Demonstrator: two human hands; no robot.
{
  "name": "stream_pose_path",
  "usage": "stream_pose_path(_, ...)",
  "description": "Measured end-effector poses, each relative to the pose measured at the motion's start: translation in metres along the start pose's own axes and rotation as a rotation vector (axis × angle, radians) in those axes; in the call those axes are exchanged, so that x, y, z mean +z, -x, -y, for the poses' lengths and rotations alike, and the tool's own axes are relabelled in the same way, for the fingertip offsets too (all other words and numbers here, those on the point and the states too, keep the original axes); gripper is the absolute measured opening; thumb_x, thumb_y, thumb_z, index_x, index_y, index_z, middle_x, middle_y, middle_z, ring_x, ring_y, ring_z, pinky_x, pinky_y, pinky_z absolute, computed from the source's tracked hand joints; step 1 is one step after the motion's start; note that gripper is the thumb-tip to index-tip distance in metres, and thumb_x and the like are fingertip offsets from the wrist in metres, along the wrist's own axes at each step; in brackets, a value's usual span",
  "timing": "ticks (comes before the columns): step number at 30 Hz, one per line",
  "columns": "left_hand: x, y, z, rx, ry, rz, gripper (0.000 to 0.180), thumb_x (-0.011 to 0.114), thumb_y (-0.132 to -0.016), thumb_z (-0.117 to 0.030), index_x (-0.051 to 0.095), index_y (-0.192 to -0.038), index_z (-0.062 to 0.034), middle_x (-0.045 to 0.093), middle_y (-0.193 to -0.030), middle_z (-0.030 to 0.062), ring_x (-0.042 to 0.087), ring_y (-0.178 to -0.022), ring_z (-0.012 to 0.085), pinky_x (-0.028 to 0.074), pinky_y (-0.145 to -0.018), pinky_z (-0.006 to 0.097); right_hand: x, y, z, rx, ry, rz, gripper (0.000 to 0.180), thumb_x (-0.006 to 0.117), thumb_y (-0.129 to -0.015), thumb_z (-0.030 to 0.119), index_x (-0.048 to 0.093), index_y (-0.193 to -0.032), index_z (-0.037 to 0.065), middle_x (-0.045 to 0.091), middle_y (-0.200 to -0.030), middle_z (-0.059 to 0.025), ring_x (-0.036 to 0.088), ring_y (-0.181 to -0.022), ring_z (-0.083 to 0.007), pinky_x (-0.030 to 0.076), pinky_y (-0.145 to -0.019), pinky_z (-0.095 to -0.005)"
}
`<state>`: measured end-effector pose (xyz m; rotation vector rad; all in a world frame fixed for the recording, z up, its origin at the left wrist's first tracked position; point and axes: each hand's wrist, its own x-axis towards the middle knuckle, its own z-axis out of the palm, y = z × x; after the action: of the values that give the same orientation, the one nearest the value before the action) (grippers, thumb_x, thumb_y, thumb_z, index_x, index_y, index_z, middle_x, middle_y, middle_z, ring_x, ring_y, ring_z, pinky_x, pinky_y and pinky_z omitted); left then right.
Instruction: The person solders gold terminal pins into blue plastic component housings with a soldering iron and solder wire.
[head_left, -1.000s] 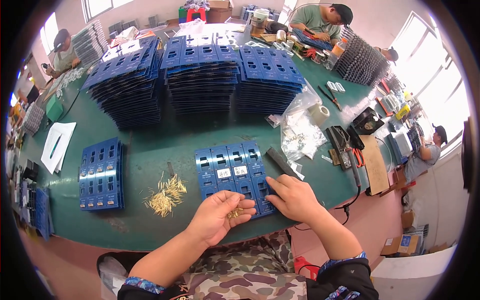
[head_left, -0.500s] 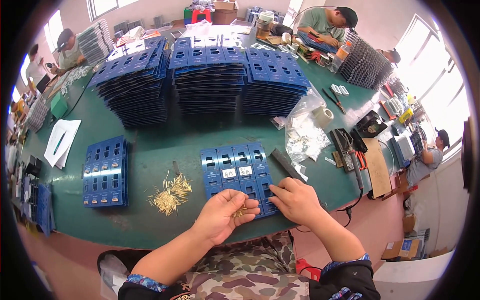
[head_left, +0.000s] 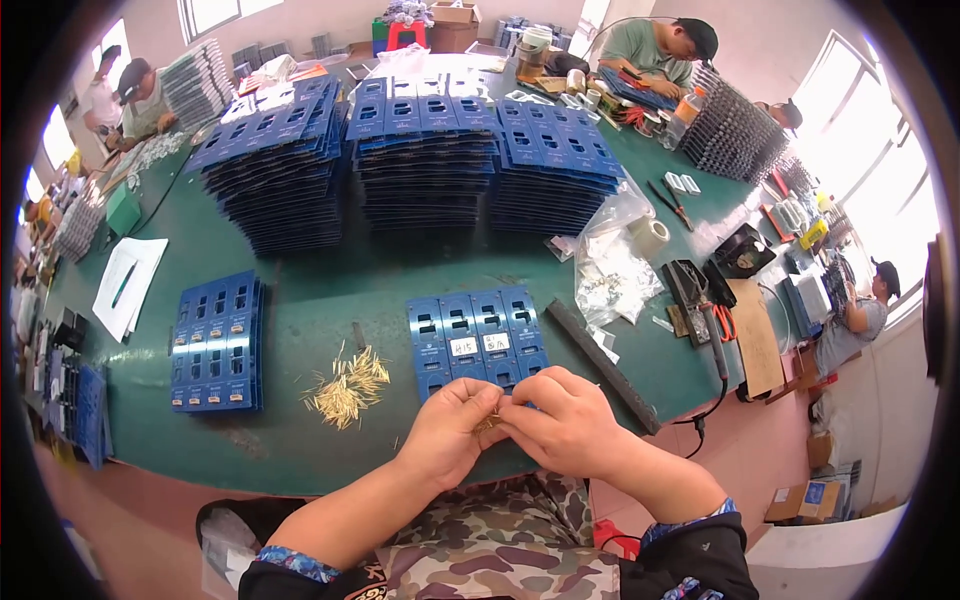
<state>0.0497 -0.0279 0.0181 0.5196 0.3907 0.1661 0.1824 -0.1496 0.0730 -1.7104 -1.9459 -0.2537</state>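
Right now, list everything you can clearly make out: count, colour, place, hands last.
tall board stacks: three, blue, far side
short board stack: one, blue, left
labelled board: one, blue, beyond hands
pins: many, gold, left of labelled board
bar: one, dark, right of labelled board
papers: count unclear, white, left
plastic bag: one, clear, beyond bar
roll: one, pale, beside bag
fan: one, black, right
pliers: one, dark, beyond roll
table: one, green, centre
people: at least five, mixed clothing, background
left hand: one, bare, holding pins
right hand: one, bare, against left hand
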Motion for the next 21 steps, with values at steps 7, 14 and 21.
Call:
stream_pose_path(7, 0.003, -0.001, 0.007, 0.004, 0.026, -0.008, 0.015, 0.053, -0.100, -0.017, 0.056, -0.103, -0.0023, 0.064, -0.101, 0.0091, 0.064, -0.095, 0.0188, 0.055, -0.085, 0.034, -0.004, -0.013, 0.002, 0.042, 0.078, 0.176, 0.011, 0.071, -0.073, 0.010, 0.066, -0.083, 0.007, 0.057, -0.086, -0.0044, 0.057, -0.074, -0.0221, 0.049, -0.064, -0.0316)
stream_pose_path(14, 0.005, 0.001, 0.006, -0.007, 0.057, -0.036, 0.015, 0.053, -0.100, -0.016, 0.055, -0.102, -0.0020, 0.063, -0.103, 0.0099, 0.065, -0.095, 0.0197, 0.055, -0.087, 0.035, 0.006, -0.005, 0.001, 0.075, 0.058, 0.088, 0.009, 0.070, -0.073, 0.007, 0.065, -0.081, 0.008, 0.058, -0.087, -0.0041, 0.057, -0.075, -0.0229, 0.049, -0.064, -0.0317)
stream_pose_path(21, 0.001, 0.003, 0.003, -0.017, 0.055, -0.066, 0.014, 0.057, -0.098, -0.015, 0.054, -0.103, -0.0016, 0.066, -0.096, 0.0125, 0.067, -0.090, 0.0242, 0.057, -0.083, 0.033, -0.006, 0.007, -0.012, 0.420, -0.560, -0.068, 0.006, 0.064, -0.087, 0.005, 0.059, -0.086, 0.002, 0.057, -0.089, -0.0086, 0.056, -0.078, -0.0197, 0.046, -0.068, -0.0286)
